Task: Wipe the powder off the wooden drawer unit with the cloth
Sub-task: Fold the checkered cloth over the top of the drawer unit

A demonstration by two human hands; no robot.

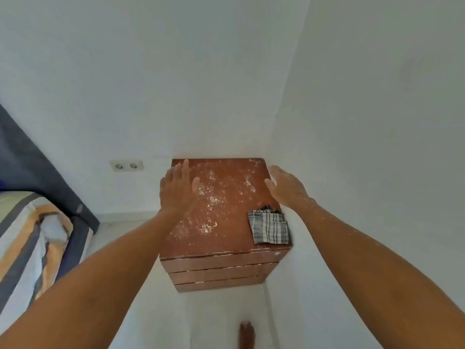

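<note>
Our forearms reach out from the bottom corners, and both our hands are spread flat and empty above the wooden drawer unit (226, 263). Our left hand (176, 190) hovers over its left edge, our right hand (285, 187) over its right edge. White powder (214, 197) speckles the top, thickest through the middle. Folded and checked, the cloth (269, 227) lies on the near right corner, untouched. At left we see a striped bed (30, 238) and a wall socket (126, 165).

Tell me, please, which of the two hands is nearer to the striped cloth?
The right hand: it hovers open at the unit's right edge, just beyond the striped cloth at the front right corner, while the left hand is across the powdered top.
</note>
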